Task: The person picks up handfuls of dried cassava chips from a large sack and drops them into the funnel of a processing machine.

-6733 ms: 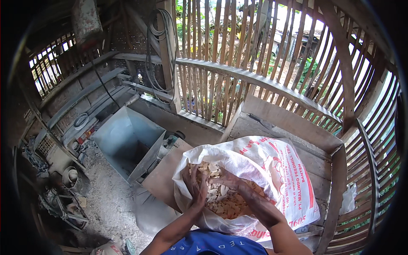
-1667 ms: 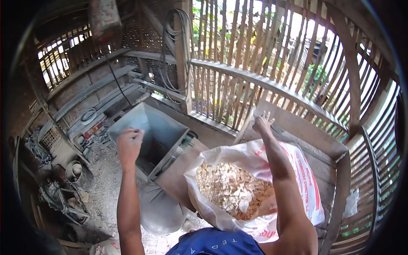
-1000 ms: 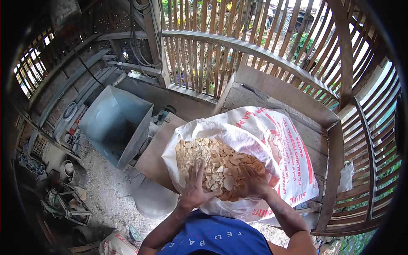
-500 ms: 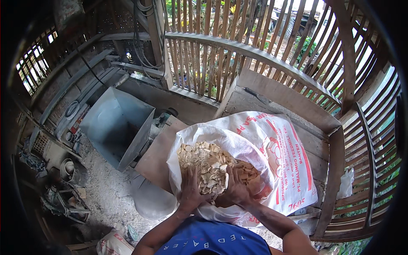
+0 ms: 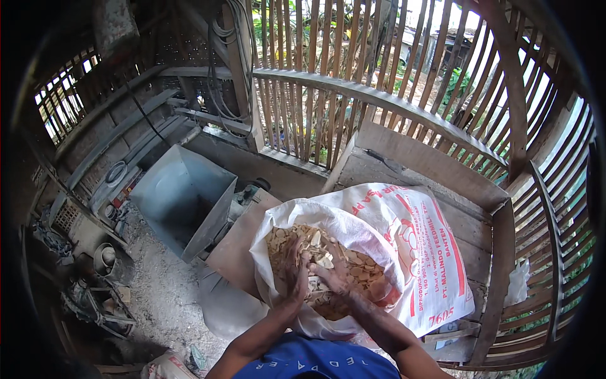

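A white woven sack (image 5: 404, 252) with red print lies open on a wooden platform, filled with pale tan dried chips (image 5: 360, 275). Both hands are down inside its mouth. My left hand (image 5: 294, 266) and my right hand (image 5: 332, 278) press toward each other, cupping a heap of the chips between the palms. A grey metal hopper (image 5: 180, 199) stands open to the left of the sack, below the platform edge.
A wooden slat railing (image 5: 379, 107) runs behind the sack and round the right side. The wooden platform (image 5: 467, 218) bears the sack. Dusty ground with metal parts, cans and hoses (image 5: 95, 265) lies at the lower left. A white rag (image 5: 519, 284) hangs right.
My left hand came back from over the hopper into the sack. Both hands have since drawn together around a heap of chips.
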The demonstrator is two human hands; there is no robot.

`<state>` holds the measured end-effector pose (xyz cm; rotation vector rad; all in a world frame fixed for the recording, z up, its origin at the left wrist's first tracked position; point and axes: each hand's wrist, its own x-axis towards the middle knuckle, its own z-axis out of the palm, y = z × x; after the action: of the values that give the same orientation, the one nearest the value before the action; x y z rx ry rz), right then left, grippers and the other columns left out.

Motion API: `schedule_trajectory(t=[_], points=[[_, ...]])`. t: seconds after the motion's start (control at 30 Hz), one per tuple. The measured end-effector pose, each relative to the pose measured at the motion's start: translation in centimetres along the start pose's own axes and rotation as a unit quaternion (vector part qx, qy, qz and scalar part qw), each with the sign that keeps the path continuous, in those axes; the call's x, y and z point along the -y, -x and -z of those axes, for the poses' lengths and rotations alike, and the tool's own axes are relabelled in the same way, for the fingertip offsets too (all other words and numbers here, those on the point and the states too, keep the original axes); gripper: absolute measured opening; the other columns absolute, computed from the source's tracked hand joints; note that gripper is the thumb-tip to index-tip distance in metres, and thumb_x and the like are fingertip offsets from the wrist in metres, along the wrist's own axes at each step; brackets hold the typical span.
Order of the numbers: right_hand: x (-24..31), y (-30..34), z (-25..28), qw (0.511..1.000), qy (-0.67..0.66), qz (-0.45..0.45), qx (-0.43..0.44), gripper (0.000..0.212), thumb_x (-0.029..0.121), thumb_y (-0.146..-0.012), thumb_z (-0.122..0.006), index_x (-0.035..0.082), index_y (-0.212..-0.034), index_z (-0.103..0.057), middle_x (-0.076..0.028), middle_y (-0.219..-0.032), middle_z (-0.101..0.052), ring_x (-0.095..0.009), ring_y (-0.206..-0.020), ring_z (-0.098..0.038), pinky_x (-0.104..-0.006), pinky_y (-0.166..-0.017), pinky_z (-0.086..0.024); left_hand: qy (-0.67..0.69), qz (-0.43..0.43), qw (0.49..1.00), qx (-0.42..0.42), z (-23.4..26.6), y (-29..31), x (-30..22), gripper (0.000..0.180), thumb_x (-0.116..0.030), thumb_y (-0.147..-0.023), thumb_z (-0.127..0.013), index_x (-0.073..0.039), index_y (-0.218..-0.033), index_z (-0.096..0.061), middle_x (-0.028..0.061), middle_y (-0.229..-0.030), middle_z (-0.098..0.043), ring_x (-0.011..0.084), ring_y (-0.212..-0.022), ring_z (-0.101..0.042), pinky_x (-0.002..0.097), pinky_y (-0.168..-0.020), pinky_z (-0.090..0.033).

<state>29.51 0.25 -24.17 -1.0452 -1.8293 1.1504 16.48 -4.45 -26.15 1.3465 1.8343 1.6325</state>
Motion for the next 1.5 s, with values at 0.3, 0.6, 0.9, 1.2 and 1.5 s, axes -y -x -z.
schedule_trajectory(t=[0.3,0.6,0.9,1.2,1.5], points=[[2.5,-0.2,-2.6,0.977,-0.160,-0.106,-0.098,0.053,0.032,-0.091,-0.073,0.007,-0.135,-0.059,-0.016,-0.132,-0.058,-0.027,-0.125,-0.054,-0.0367,-0.108,-0.042,0.139,0.097,0.978,-0.124,-1.6,0.2,-3.4,0.028,-0.019,-0.098,-0.058,-0.002,-0.118,-0.069,0.0146,-0.122,-0.067,0.0291,-0.117,-0.060,0.0389,-0.105,-0.044],[3.8,0.0,-2.1,0.979,-0.148,0.031,-0.135,0.043,0.018,-0.085,-0.073,0.000,-0.124,-0.066,-0.018,-0.128,-0.060,-0.029,-0.121,-0.057,-0.0391,-0.105,-0.044,0.253,0.045,0.953,-0.158,-0.7,0.2,-6.4,0.022,-0.008,-0.097,-0.060,0.000,-0.115,-0.069,0.0128,-0.122,-0.066,0.0256,-0.116,-0.060,0.0373,-0.103,-0.046],[7.9,-0.3,-0.8,0.975,-0.137,0.094,-0.147,0.047,0.016,-0.085,-0.068,-0.007,-0.126,-0.062,-0.017,-0.129,-0.060,-0.026,-0.118,-0.058,-0.0375,-0.105,-0.043,0.284,0.010,0.946,-0.157,0.0,-0.7,-8.6,0.024,-0.008,-0.094,-0.063,0.001,-0.115,-0.069,0.0122,-0.119,-0.065,0.0247,-0.114,-0.060,0.0360,-0.101,-0.046],[11.5,-3.1,-1.1,0.968,-0.157,0.124,-0.154,0.049,0.019,-0.083,-0.072,-0.004,-0.125,-0.064,-0.018,-0.126,-0.060,-0.029,-0.122,-0.055,-0.0400,-0.106,-0.041,0.349,-0.060,0.926,-0.127,2.6,-4.2,-11.3,0.026,-0.008,-0.096,-0.061,0.001,-0.120,-0.067,0.0116,-0.128,-0.062,0.0235,-0.124,-0.055,0.0364,-0.109,-0.040],[23.2,-11.8,-7.9,0.936,-0.241,0.245,-0.071,0.046,0.018,-0.084,-0.071,-0.004,-0.124,-0.065,-0.017,-0.122,-0.063,-0.027,-0.114,-0.060,-0.0359,-0.100,-0.045,0.263,-0.217,0.904,-0.258,13.0,-14.3,-14.3,0.026,-0.010,-0.096,-0.064,0.001,-0.120,-0.067,0.0111,-0.124,-0.063,0.0225,-0.119,-0.058,0.0341,-0.103,-0.044]])
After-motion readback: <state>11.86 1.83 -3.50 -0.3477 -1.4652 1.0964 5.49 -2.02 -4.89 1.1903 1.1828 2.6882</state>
